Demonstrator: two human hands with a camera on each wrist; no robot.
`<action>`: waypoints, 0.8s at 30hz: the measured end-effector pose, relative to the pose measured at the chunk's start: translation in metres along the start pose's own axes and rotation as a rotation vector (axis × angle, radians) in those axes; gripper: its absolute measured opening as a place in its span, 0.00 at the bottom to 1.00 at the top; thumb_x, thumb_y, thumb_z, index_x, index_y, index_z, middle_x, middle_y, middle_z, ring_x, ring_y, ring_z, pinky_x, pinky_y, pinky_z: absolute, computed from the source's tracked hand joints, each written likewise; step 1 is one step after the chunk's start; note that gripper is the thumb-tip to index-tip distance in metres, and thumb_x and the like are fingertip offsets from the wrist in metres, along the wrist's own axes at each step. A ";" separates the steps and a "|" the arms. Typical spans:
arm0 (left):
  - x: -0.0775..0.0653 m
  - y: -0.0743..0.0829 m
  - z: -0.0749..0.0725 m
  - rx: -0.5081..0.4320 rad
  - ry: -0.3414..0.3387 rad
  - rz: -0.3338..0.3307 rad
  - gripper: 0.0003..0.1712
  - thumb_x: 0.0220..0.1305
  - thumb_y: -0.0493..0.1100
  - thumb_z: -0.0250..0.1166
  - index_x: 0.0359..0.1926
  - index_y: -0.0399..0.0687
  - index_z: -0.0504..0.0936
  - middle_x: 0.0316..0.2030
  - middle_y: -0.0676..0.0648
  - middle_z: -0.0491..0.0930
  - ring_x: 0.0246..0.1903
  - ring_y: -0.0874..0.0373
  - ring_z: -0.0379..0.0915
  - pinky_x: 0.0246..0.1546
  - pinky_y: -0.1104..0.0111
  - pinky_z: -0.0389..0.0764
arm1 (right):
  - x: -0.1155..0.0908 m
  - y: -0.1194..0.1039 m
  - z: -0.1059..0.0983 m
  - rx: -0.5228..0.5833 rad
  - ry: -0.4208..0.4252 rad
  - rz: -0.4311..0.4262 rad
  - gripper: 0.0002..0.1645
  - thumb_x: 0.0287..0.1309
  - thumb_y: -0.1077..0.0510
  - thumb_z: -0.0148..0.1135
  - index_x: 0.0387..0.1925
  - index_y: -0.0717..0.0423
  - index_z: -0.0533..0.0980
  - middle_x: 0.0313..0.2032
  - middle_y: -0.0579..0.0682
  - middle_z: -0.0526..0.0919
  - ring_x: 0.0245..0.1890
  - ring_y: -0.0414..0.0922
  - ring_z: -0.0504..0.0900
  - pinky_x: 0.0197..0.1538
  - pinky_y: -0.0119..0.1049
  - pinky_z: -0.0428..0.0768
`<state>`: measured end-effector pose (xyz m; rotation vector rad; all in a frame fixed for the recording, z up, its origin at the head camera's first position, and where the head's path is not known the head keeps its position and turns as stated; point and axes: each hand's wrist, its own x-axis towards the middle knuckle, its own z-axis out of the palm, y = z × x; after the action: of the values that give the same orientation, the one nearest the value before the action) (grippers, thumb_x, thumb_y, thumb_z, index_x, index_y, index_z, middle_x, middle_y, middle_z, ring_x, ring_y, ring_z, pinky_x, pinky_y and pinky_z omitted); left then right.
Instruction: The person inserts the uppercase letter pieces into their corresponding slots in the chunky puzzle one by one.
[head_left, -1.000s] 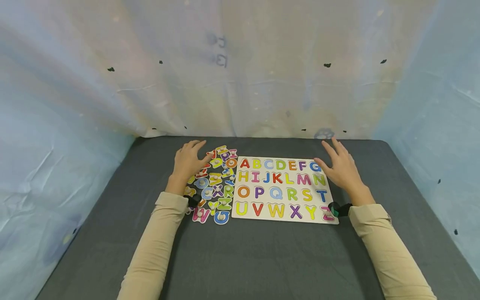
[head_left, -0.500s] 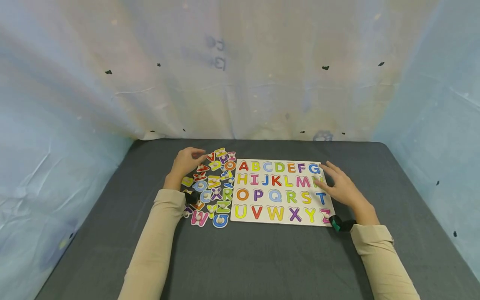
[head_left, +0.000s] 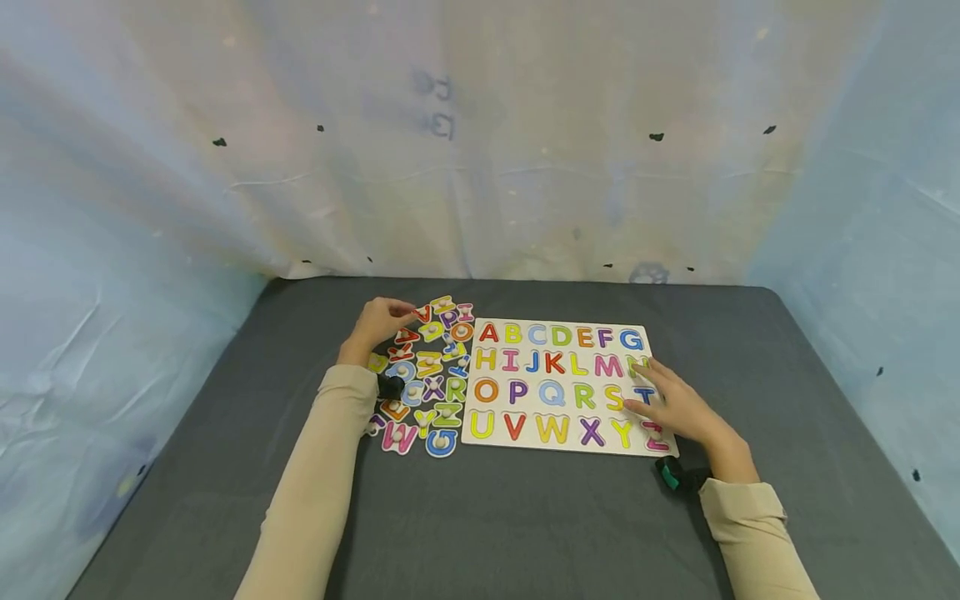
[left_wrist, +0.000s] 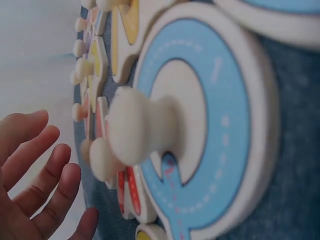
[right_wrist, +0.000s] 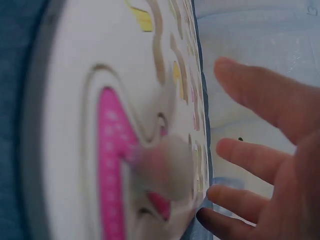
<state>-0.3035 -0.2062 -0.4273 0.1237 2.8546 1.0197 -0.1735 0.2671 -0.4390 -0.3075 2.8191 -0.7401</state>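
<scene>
Beside the loose letter pieces, my left hand [head_left: 373,327] has its fingertips right at a red V piece [head_left: 424,313]. In the left wrist view its fingers [left_wrist: 62,185] are relaxed and apart, with a light blue Q piece [left_wrist: 232,120] and its white knob close by. My right hand [head_left: 678,408] is over the right side of the alphabet puzzle board [head_left: 495,441], fingers extended across the N, S and T places. A pink Z piece [right_wrist: 112,165] with a knob sits in the board's lower right corner. Neither hand holds anything.
Several knobbed letter pieces crowd left of the board, among them a pink W [head_left: 399,437] and a blue G [head_left: 441,442] nearest the front. A dark grey cloth [head_left: 525,525] covers the table. Pale fabric [head_left: 525,167] hangs behind it.
My right hand has come down and toward me from the board's upper right corner to its right middle. My left hand has lowered and its fingers have drawn in near the V piece.
</scene>
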 end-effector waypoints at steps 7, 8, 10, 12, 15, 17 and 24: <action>0.014 -0.002 0.005 -0.023 -0.023 -0.019 0.23 0.68 0.48 0.60 0.57 0.39 0.79 0.55 0.34 0.79 0.53 0.40 0.76 0.57 0.50 0.74 | -0.005 0.006 0.009 0.049 -0.014 -0.007 0.49 0.54 0.41 0.67 0.70 0.60 0.61 0.73 0.73 0.45 0.69 0.77 0.49 0.63 0.74 0.54; 0.016 -0.002 0.006 -0.032 -0.027 -0.026 0.23 0.68 0.48 0.60 0.57 0.40 0.79 0.55 0.34 0.79 0.53 0.40 0.76 0.57 0.50 0.75 | -0.005 0.006 0.009 0.055 -0.011 -0.006 0.49 0.53 0.41 0.67 0.70 0.59 0.61 0.73 0.72 0.45 0.69 0.76 0.48 0.64 0.74 0.52; 0.020 -0.002 0.006 -0.049 -0.034 -0.042 0.23 0.68 0.49 0.60 0.58 0.40 0.79 0.55 0.34 0.78 0.53 0.41 0.75 0.56 0.51 0.75 | -0.005 0.006 0.010 0.062 -0.007 -0.014 0.49 0.52 0.41 0.68 0.70 0.58 0.61 0.73 0.73 0.45 0.69 0.77 0.47 0.65 0.74 0.50; 0.023 -0.002 0.007 -0.046 -0.045 -0.060 0.23 0.68 0.49 0.60 0.58 0.40 0.78 0.55 0.35 0.78 0.53 0.41 0.75 0.56 0.52 0.75 | -0.006 0.005 0.010 0.061 -0.009 -0.024 0.50 0.50 0.41 0.69 0.69 0.57 0.62 0.73 0.73 0.45 0.69 0.77 0.48 0.66 0.74 0.48; 0.028 -0.001 0.008 -0.028 -0.057 -0.074 0.23 0.68 0.49 0.60 0.58 0.42 0.79 0.55 0.35 0.78 0.54 0.42 0.75 0.56 0.52 0.75 | -0.007 0.006 0.010 0.050 -0.012 -0.039 0.50 0.49 0.41 0.70 0.69 0.57 0.63 0.73 0.73 0.45 0.69 0.78 0.48 0.66 0.74 0.47; 0.030 -0.001 0.009 -0.001 -0.061 -0.073 0.22 0.68 0.48 0.59 0.58 0.42 0.79 0.55 0.36 0.78 0.53 0.42 0.75 0.56 0.52 0.75 | -0.008 0.007 0.010 0.051 -0.015 -0.044 0.49 0.49 0.41 0.70 0.69 0.56 0.63 0.73 0.72 0.45 0.69 0.78 0.48 0.66 0.74 0.46; 0.034 0.000 0.011 0.057 -0.068 -0.068 0.21 0.68 0.48 0.60 0.56 0.43 0.80 0.54 0.36 0.79 0.52 0.42 0.75 0.54 0.53 0.75 | -0.011 0.011 0.007 0.107 -0.017 -0.055 0.49 0.49 0.43 0.70 0.69 0.58 0.63 0.73 0.72 0.44 0.70 0.76 0.45 0.67 0.73 0.40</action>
<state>-0.3357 -0.1954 -0.4377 0.0646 2.8073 0.9040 -0.1623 0.2756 -0.4489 -0.3729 2.7534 -0.8915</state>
